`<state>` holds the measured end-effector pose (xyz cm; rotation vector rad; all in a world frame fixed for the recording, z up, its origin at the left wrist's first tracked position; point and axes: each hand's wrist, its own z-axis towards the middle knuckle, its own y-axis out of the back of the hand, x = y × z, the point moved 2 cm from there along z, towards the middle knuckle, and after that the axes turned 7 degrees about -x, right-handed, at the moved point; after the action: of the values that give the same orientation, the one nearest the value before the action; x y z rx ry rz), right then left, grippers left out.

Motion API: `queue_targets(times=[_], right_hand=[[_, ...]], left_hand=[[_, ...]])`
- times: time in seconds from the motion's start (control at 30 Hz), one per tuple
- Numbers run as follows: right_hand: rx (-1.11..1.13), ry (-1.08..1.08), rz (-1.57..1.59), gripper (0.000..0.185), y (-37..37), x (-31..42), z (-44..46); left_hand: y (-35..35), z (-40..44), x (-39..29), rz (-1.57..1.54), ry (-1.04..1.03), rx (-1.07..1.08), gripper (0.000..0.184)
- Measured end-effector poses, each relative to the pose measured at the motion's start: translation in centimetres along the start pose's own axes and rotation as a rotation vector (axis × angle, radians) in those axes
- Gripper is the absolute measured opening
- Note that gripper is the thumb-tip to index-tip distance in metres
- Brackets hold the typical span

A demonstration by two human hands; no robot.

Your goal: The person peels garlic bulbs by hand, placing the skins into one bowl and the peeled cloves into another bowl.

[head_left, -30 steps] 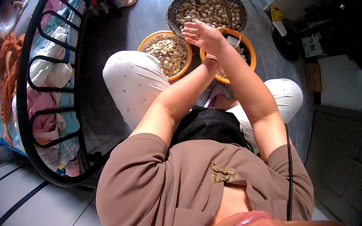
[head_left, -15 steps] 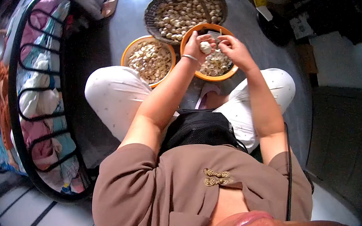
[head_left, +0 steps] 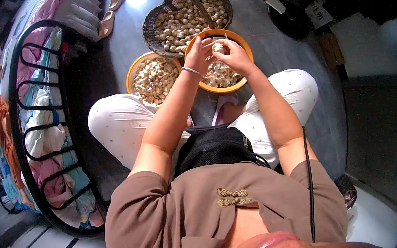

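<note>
I had a round, whitish garlic bulb [head_left: 218, 47] above a round, orange-rimmed basin [head_left: 226, 90] of papery, pale skins [head_left: 220, 77], presumably so flakes fell straight in. My right hand [head_left: 236, 59] pinched it; whether my left hand [head_left: 197, 58], curved alongside, gripped too, I couldn't tell. A dark woven basket [head_left: 150, 35] of whole bulbs [head_left: 182, 28] and an orange-rimmed bowl [head_left: 129, 79] of pale cloves [head_left: 155, 80] sat near, likely for short reaches.

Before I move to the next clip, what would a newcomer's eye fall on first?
The left hand and right hand, gathered around a pale bulb above an orange tub of pale scraps, probably come first. Just beyond sits a wicker basket of bulbs; a second orange-rimmed tub holds pale pieces at left.
</note>
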<state>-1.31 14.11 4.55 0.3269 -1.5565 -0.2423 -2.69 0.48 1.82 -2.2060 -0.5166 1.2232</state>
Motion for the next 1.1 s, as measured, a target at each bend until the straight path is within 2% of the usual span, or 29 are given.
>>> queue_targets(times=[0.03,0.1,0.17,0.27,0.3,0.33,0.37,0.43,0.5,0.63,0.7,0.77,0.83,0.87,0.9,0.97,1.03,1.1], right_hand=[[-0.006,0.000,-0.002,0.040,0.0,-0.3,0.0],[-0.151,0.190,-0.201,0.038,0.1,0.0,-0.1],[-0.175,0.266,-0.294,0.040,0.2,0.5,-0.4],[-0.180,0.387,-0.355,0.044,0.3,1.1,-0.4],[-0.180,0.390,-0.356,0.044,0.3,1.5,-0.5],[-0.163,0.293,-0.212,0.043,0.5,1.7,-0.7],[-0.146,0.197,-0.067,0.042,0.6,1.8,-0.9],[-0.149,0.239,-0.043,0.041,0.7,1.4,-0.6],[-0.101,0.190,-0.055,0.041,0.9,0.6,-0.5],[-0.074,0.148,0.037,0.040,0.6,-0.4,-0.1],[-0.078,0.147,0.063,0.039,0.4,-0.4,-0.1],[-0.080,0.148,0.086,0.039,0.3,-0.3,0.0],[-0.044,0.099,0.257,0.038,0.2,-0.4,0.0],[-0.044,0.100,0.256,0.038,0.3,-0.5,0.0],[-0.030,0.139,0.172,0.040,0.3,-0.3,0.0],[-0.018,0.179,0.087,0.042,0.4,0.0,-0.1],[-0.046,0.179,-0.061,0.047,0.6,1.0,-0.6],[-0.049,0.192,-0.002,0.050,0.5,1.1,-0.7]], left_hand=[[0.4,0.4,-0.1,0.203,0.005,-0.079,0.053],[0.4,0.1,-0.1,0.430,-0.082,-0.089,0.046],[0.1,-0.2,-0.3,0.460,0.003,0.078,0.040],[0.4,0.3,0.1,0.516,-0.058,0.135,0.036],[0.6,0.3,0.1,0.386,-0.057,0.147,0.035],[0.7,0.4,0.1,0.256,-0.055,0.159,0.035],[0.8,0.4,0.1,0.255,-0.058,0.161,0.035],[0.8,0.4,0.1,0.134,-0.016,0.259,0.037],[0.7,0.4,0.1,0.131,-0.010,0.247,0.039],[0.2,-0.1,-0.5,0.356,-0.058,0.132,0.036],[0.2,-0.1,-1.1,0.763,-0.334,-0.077,0.031],[0.5,0.2,-1.3,0.774,-0.411,-0.110,0.027],[0.0,-0.5,-2.2,1.148,-0.700,-0.116,0.025],[-0.3,-0.9,-2.3,1.187,-0.779,-0.124,0.025],[-0.5,-1.2,-2.4,1.187,-0.781,-0.124,0.025],[-0.9,-1.6,-2.5,1.162,-0.649,-0.095,0.025],[-1.2,-1.9,-2.6,1.192,-0.637,-0.081,0.026],[-1.3,-2.1,-2.5,1.196,-0.607,-0.056,0.028]])
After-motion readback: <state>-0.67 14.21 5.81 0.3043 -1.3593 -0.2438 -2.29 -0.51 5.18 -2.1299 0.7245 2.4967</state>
